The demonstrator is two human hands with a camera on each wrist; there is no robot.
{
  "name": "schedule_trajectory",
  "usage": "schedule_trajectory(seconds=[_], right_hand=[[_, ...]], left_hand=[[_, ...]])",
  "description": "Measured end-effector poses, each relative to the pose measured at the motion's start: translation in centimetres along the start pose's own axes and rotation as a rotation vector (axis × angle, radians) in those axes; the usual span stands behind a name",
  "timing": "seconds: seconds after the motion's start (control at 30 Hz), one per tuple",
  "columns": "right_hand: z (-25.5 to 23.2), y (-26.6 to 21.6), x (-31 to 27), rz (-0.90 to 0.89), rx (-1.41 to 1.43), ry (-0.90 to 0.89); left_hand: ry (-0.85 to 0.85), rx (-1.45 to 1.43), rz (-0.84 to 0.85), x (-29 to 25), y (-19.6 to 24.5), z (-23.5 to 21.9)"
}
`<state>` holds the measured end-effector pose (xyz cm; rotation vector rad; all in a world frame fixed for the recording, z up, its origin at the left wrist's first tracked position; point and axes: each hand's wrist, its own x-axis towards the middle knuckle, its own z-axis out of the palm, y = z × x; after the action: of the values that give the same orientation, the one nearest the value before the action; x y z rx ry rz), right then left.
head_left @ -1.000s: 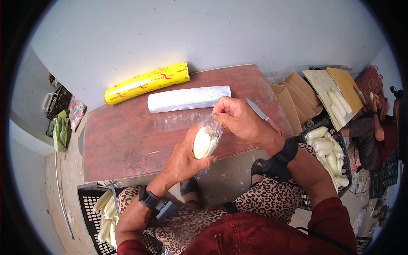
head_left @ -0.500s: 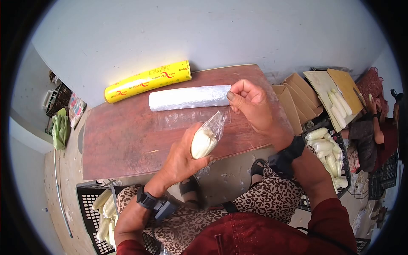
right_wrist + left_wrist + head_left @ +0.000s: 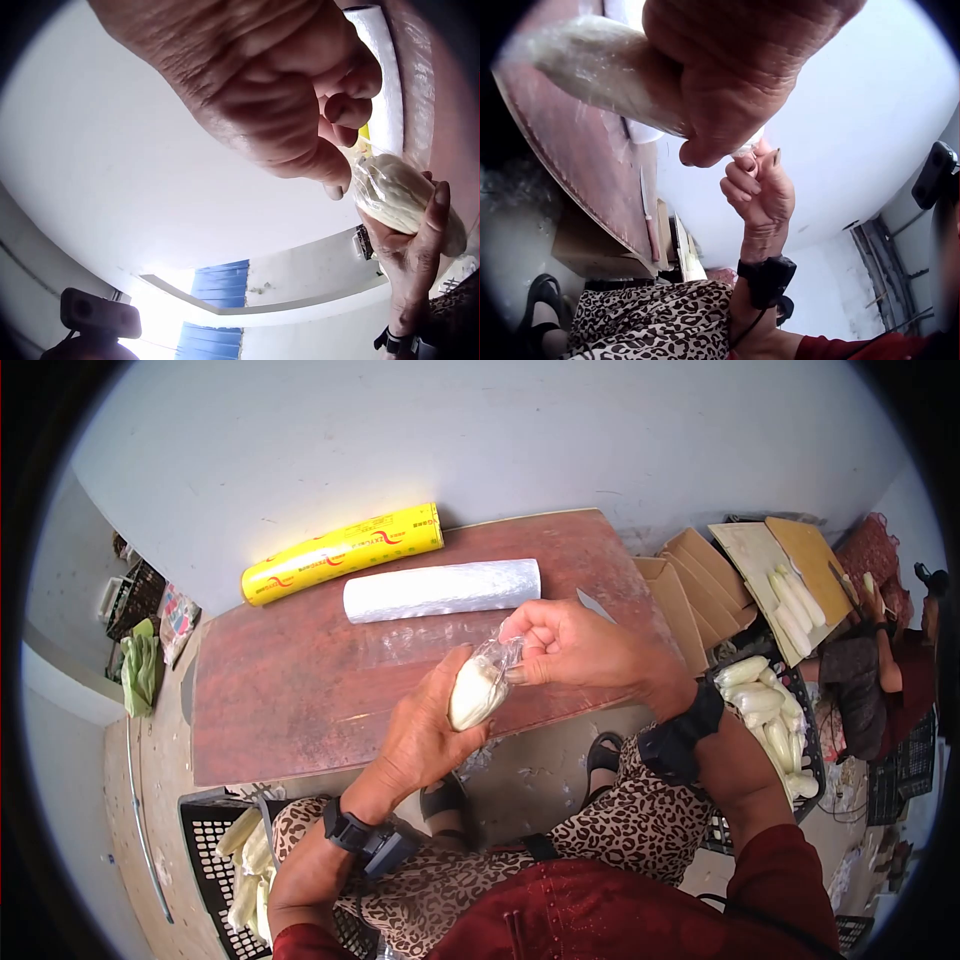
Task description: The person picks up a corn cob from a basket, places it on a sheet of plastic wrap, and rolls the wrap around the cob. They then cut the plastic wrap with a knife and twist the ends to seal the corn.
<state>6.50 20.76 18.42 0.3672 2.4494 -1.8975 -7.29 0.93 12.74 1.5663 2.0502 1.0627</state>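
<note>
The left hand (image 3: pixel 425 722) grips a pale vegetable (image 3: pixel 474 694) covered in clear film, held above the table's near edge. The right hand (image 3: pixel 585 650) pinches the loose film (image 3: pixel 503 653) at the vegetable's upper end. In the left wrist view the wrapped vegetable (image 3: pixel 607 71) runs out of the left hand (image 3: pixel 731 71), its far end towards the upper left. The right wrist view shows the right hand (image 3: pixel 262 90) with curled fingers beside the film-covered end of the vegetable (image 3: pixel 397 193).
A silvery-white film roll (image 3: pixel 442 591) and a yellow printed roll (image 3: pixel 342 554) lie on the red-brown table (image 3: pixel 280 700). A knife (image 3: pixel 595 605) is partly behind the right hand. Crates of pale vegetables (image 3: pixel 245 870) flank the legs; cardboard boxes (image 3: pixel 672 600) stand right.
The right hand moved away from the film, up and right, then came back down and left to it. The film's pointed tip is now gathered at the right fingers.
</note>
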Motion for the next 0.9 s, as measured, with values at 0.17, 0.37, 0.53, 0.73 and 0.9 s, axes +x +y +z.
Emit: schedule_trajectory(seconds=[0.17, 0.37, 0.53, 0.73, 0.9], right_hand=[[0.9, 1.4, 0.7, -0.114, 0.051, 0.074], [1.2, 1.1, 0.4, -0.279, 0.141, 0.125], [0.4, 0.3, -0.1, -0.117, 0.304, 0.072], [-1.2, -0.3, -0.3, -0.124, 0.353, 0.146], [-1.2, 0.6, -0.4, -0.160, 0.042, 0.082]], left_hand=[[-0.036, 0.034, 0.004, 0.1, -0.1, 0.3], [-0.062, 0.014, -0.012, 0.1, 0.3, 0.5], [-0.032, 0.005, 0.006, 0.1, 0.1, 0.5], [-0.051, 0.016, 0.002, 0.0, -0.1, 0.5], [-0.023, -0.014, 0.000, 0.0, -0.2, 0.5]])
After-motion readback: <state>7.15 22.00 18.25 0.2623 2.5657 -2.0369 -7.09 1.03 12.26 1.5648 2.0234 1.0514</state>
